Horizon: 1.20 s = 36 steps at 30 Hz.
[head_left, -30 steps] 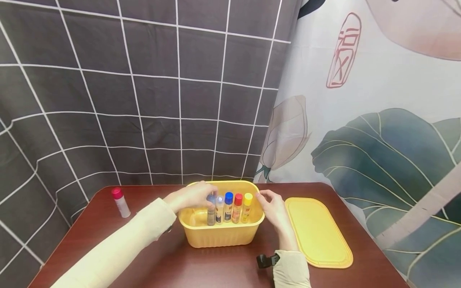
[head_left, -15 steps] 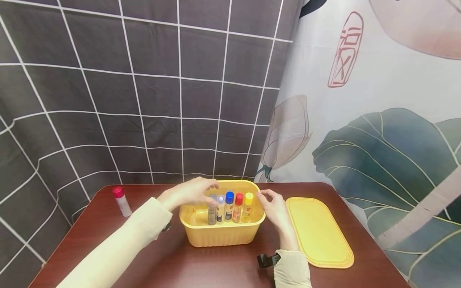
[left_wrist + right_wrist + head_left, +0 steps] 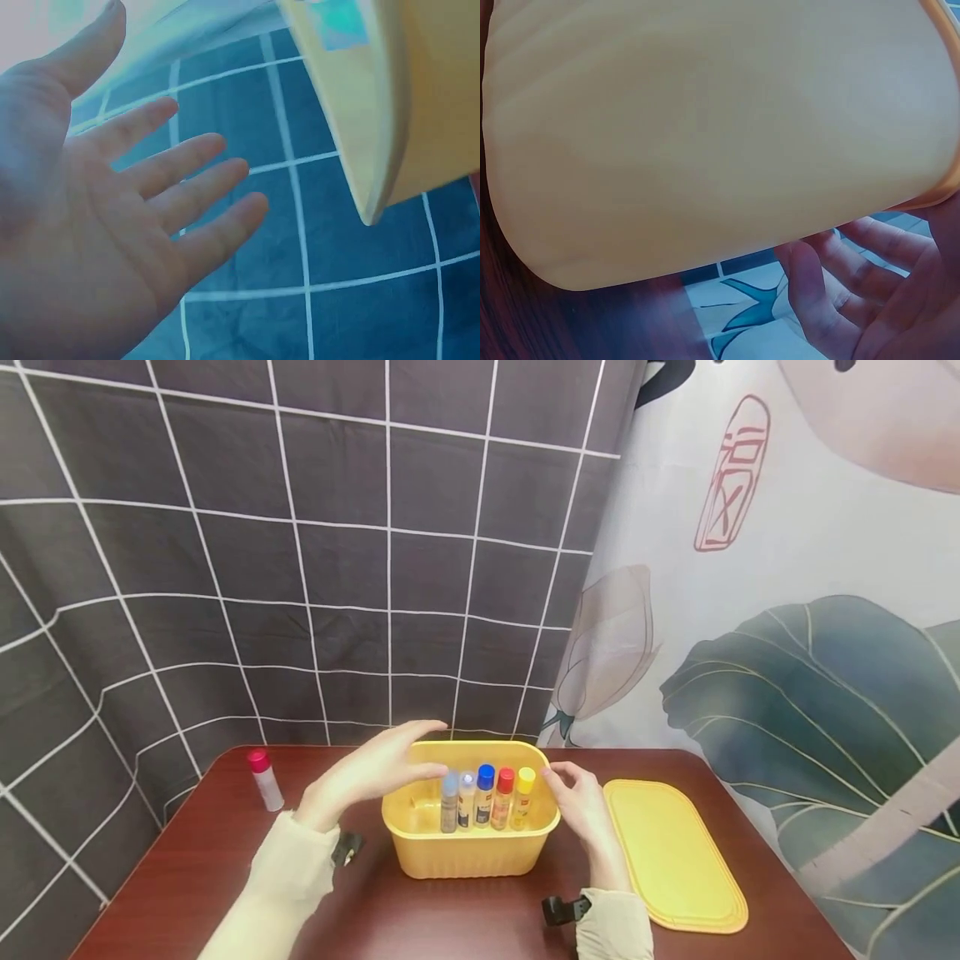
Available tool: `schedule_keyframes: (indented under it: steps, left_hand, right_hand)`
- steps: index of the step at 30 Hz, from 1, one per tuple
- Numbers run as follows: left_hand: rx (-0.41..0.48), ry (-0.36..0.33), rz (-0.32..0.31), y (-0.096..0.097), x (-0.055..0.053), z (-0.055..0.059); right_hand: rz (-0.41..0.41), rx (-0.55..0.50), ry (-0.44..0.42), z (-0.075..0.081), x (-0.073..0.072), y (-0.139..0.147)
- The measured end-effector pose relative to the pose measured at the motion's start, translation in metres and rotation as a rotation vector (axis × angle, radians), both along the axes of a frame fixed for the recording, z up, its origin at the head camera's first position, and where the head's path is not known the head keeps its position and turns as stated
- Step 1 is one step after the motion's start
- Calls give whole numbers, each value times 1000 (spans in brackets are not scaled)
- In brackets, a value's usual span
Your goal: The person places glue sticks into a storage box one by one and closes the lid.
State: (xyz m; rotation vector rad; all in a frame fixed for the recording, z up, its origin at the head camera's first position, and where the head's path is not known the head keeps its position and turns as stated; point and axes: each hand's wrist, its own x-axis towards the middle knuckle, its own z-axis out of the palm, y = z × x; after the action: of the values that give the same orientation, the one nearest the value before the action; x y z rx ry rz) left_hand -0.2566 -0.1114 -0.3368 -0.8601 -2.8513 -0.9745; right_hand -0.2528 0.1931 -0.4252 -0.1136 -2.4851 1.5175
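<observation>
A yellow plastic box (image 3: 468, 860) stands on the table with several small capped bottles in a row inside it. The leftmost bottle (image 3: 448, 810) has a pale blue cap; beside it are bottles with white, blue (image 3: 484, 793), red (image 3: 502, 802) and yellow (image 3: 522, 797) caps. My left hand (image 3: 371, 774) is over the box's left end, holding nothing. Its fingers are spread in the left wrist view, apart from the box wall (image 3: 442, 97). My right hand (image 3: 583, 802) touches the right rim with loosely bent fingers; in the right wrist view the box wall (image 3: 705, 150) hides part of it.
A yellow lid (image 3: 675, 856) lies flat on the table to the right of the box. At the back left stands another small bottle (image 3: 266, 781) with a pinkish-red cap. A dark gridded cloth (image 3: 337, 568) hangs behind the brown table (image 3: 420, 922).
My left hand has let go of the pale-blue-capped bottle, moved left and opened wider. The bottle stays in the row. My right hand remains at the rim; the view has shifted slightly.
</observation>
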Motion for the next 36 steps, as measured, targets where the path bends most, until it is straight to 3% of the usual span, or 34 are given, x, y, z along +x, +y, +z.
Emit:
schedule_keyframes:
  steps: [2,5,9,17,27,36]
  left_hand:
    - [66,-5,32,-6,8,-2]
    - [114,41,66,-14,18,-7]
    - [136,87,121,-25,26,-15]
    - [172,90,223,-49,40,-28]
    - [196,111,323,-72,40,-32]
    - [215,180,449,-94,39,-38]
  right_hand:
    - [5,0,4,0,1,1]
    - [11,-2,9,1,2,1]
    - [6,-5,16,0,2,0]
    - [2,-14,-1,-2,2,-1]
    - [-2,4,12,-2,1,2]
    - [5,9,-7,-1,1,2]
